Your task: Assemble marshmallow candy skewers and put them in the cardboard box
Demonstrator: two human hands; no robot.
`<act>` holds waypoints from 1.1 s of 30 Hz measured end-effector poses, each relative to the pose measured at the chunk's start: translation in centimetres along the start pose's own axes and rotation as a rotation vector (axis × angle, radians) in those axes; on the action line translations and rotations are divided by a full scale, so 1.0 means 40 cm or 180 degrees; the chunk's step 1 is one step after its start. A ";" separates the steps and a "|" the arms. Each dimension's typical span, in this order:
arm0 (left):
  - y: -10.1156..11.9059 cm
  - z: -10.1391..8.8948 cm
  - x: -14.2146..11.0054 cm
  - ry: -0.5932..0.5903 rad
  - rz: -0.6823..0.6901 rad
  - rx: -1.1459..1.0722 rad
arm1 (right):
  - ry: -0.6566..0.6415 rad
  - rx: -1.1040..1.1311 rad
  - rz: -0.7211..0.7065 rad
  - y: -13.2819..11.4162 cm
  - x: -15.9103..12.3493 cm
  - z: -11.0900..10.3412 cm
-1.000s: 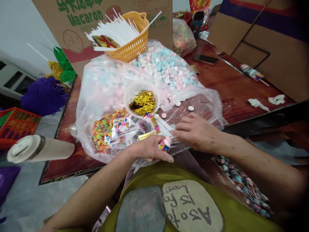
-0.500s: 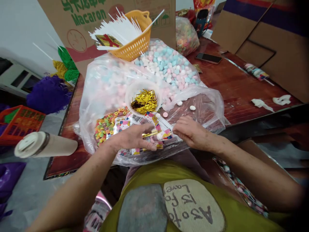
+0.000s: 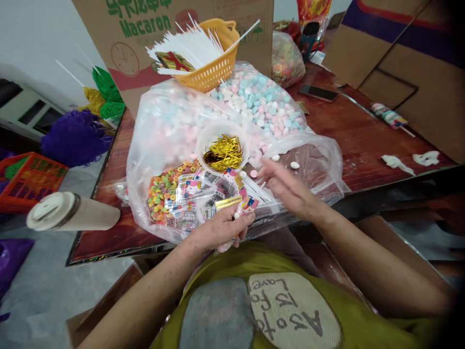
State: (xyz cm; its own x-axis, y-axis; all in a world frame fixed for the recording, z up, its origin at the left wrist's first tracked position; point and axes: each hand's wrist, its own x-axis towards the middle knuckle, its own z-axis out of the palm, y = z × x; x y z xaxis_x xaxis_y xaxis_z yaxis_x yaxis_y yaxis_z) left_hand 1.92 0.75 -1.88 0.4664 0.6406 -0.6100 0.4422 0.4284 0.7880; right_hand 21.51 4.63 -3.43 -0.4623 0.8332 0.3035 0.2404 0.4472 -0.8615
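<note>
My left hand (image 3: 221,228) is closed around a small clear candy packet with a colourful printed top (image 3: 248,205), close to my shirt; pale candies show at its lower end. My right hand (image 3: 290,189) is apart from it, empty, fingers stretched over the plastic bag (image 3: 319,150) toward a loose pink candy (image 3: 253,173). White sticks (image 3: 259,190) lie under its fingertips. Beyond my left hand are printed wrappers (image 3: 191,188) and ring-shaped candies (image 3: 159,196). A white bowl (image 3: 204,133) holds gold twist ties (image 3: 225,152).
Pastel candies (image 3: 261,99) pile up at the back of the bag. An orange basket (image 3: 218,68) of white sticks stands behind them, before a carton (image 3: 127,87). A tumbler (image 3: 94,212) lies leftward; a phone (image 3: 318,93) and a finished candy stick (image 3: 388,115) lie right.
My left hand has drawn the packet nearer to my body. My right hand has come away from the packet, and its fingers have opened and stretched forward. The view has shifted slightly.
</note>
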 end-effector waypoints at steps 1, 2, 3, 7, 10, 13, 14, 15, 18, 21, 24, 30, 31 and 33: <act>-0.006 0.003 0.003 0.0158 0.0014 0.0021 | 0.0083 0.0363 0.0372 0.002 -0.008 0.010; -0.013 0.006 0.006 0.0309 0.0086 0.0101 | 0.0052 0.0721 0.0702 0.002 -0.016 0.024; -0.018 0.007 0.009 0.0423 0.0207 0.0222 | -0.0064 0.1044 0.0990 0.001 -0.025 0.041; -0.020 -0.014 -0.003 0.0054 0.0635 0.0428 | -0.0328 0.1601 0.1624 -0.015 -0.045 0.100; -0.009 -0.037 -0.028 -0.0692 0.0509 0.0031 | -0.0443 0.1540 0.1683 -0.031 -0.042 0.105; -0.008 -0.037 -0.034 -0.0429 0.0730 0.0372 | -0.0406 0.1402 0.1697 -0.038 -0.041 0.109; -0.011 -0.033 -0.029 -0.0123 0.0908 0.0718 | -0.0338 0.1340 0.1700 -0.039 -0.043 0.114; -0.014 -0.028 -0.023 0.0180 0.1092 0.1064 | -0.0274 0.1286 0.1695 -0.039 -0.046 0.121; -0.021 -0.019 -0.006 0.0453 0.1577 0.1359 | -0.0277 0.1232 0.1601 -0.040 -0.052 0.138; -0.016 -0.022 -0.002 0.0073 0.1416 0.0849 | -0.0438 0.0560 0.1145 -0.040 -0.046 0.133; -0.002 -0.028 -0.007 0.0086 0.0690 0.0394 | 0.0059 -0.0914 0.0484 -0.037 -0.029 0.106; 0.006 -0.031 -0.010 0.0164 0.0218 0.0389 | -0.0243 -0.2603 -0.1570 -0.040 -0.018 0.066; 0.002 -0.032 -0.009 0.0028 0.0233 0.0465 | -0.0711 -0.2704 -0.1822 -0.042 -0.022 0.067; -0.008 -0.038 -0.008 -0.0493 0.0253 0.0406 | -0.1187 -0.2856 -0.2042 -0.044 -0.028 0.071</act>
State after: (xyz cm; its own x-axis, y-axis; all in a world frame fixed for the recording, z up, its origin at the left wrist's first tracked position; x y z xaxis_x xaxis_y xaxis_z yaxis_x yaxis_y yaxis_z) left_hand 0.46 1.37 -1.82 0.6115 0.5595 -0.5595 0.4879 0.2900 0.8233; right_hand 19.18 1.99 -3.39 -0.9047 0.2898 0.3123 0.3201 0.9461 0.0495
